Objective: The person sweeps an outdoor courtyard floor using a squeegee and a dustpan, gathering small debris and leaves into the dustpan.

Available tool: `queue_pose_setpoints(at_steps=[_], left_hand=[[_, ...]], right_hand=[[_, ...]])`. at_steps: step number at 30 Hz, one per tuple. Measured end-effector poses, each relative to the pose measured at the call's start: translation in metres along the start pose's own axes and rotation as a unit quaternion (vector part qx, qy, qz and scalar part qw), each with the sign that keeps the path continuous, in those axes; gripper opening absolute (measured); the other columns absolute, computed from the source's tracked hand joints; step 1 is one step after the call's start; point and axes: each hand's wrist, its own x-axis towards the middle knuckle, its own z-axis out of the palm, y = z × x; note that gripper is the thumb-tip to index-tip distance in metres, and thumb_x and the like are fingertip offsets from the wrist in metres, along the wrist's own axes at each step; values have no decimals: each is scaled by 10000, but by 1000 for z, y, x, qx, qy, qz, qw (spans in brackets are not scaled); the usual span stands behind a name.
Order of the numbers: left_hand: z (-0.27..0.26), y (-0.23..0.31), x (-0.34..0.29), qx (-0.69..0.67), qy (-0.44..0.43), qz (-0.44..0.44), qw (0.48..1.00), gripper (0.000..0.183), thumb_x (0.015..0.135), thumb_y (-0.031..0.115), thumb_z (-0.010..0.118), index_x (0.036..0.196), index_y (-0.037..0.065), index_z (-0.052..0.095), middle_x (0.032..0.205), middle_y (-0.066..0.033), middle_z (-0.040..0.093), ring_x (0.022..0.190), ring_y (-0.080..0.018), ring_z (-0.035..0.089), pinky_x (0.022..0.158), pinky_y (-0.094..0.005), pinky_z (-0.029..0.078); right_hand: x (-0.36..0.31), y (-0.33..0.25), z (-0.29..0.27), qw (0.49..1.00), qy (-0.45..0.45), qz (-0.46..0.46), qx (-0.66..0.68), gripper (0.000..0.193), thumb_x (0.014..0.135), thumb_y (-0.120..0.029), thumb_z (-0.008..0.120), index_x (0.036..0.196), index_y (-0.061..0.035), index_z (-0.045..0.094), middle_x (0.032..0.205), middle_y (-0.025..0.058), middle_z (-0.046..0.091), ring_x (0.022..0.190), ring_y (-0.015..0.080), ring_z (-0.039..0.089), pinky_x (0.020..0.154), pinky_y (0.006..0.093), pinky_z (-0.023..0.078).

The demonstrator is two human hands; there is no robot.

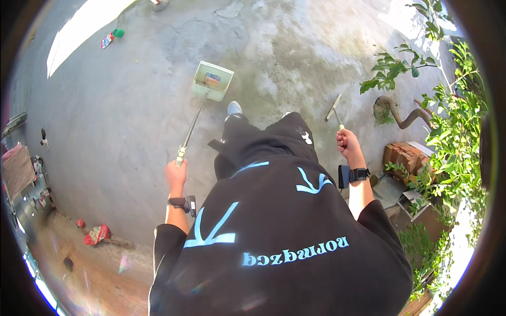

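My left hand point(175, 173) is closed around the pale grip of a long-handled dustpan point(217, 95). The pan, cream with a comb-like toothed edge, is out ahead of my feet at the concrete. A small orange and blue wrapper point(213, 79) lies inside it. On the other side, my right hand point(348, 142) grips the pale handle end of a broom point(333, 107). Its head appears as a narrow light bar, held apart from the dustpan; whether it touches the ground I cannot tell. Bristles are too small to make out.
Far left on the concrete lies a red and white packet point(106, 41) beside a green cup-like thing point(118, 32). A curved trunk point(403, 116), leafy branches point(453, 131) and stacked bricks point(403, 157) line the right. A red and white bag point(97, 235) sits at the lower left.
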Motion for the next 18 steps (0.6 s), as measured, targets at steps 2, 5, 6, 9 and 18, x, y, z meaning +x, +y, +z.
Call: queue_pose_setpoints(at_steps=[2, 5, 6, 9, 18], left_hand=[[-25, 13, 27, 28, -22, 17, 999, 311, 742, 312, 644, 697, 6, 611, 680, -189, 594, 641, -373, 564, 590, -433, 435], [-58, 32, 82, 104, -50, 66, 991, 292, 749, 344, 604, 732, 54, 637, 742, -177, 615, 710, -374, 595, 635, -433, 469], [-68, 42, 97, 148, -62, 113, 981, 289, 750, 344, 586, 730, 60, 637, 751, -176, 616, 725, -368, 598, 636, -442, 468], [-71, 61, 142, 215, -51, 211, 952, 203, 730, 266, 574, 719, 75, 641, 741, -158, 631, 715, -356, 608, 653, -445, 474], [-63, 197, 175, 235, -122, 240, 934, 165, 691, 173, 589, 760, 51, 676, 764, -158, 656, 738, -304, 650, 652, -393, 507]], right_hand=[[-5, 26, -3, 997, 22, -43, -63, 76, 799, -154, 500, 769, -86, 490, 555, -36, 438, 358, 41, 306, 332, 224, 216], [-15, 37, 22, 996, 38, -40, -77, 102, 797, -135, 531, 862, -69, 489, 598, -19, 460, 385, 66, 360, 359, 232, 273], [-17, 41, 26, 995, 46, -33, -87, 101, 801, -123, 533, 874, -73, 486, 605, -18, 462, 393, 68, 373, 364, 232, 291], [-2, 29, 38, 982, 43, 49, -177, 71, 813, -87, 522, 870, -89, 478, 615, -14, 465, 398, 73, 386, 350, 229, 306], [-21, 33, 174, 878, -5, 73, -474, 37, 780, -35, 496, 770, -51, 463, 556, -6, 459, 388, 67, 409, 310, 220, 341]])
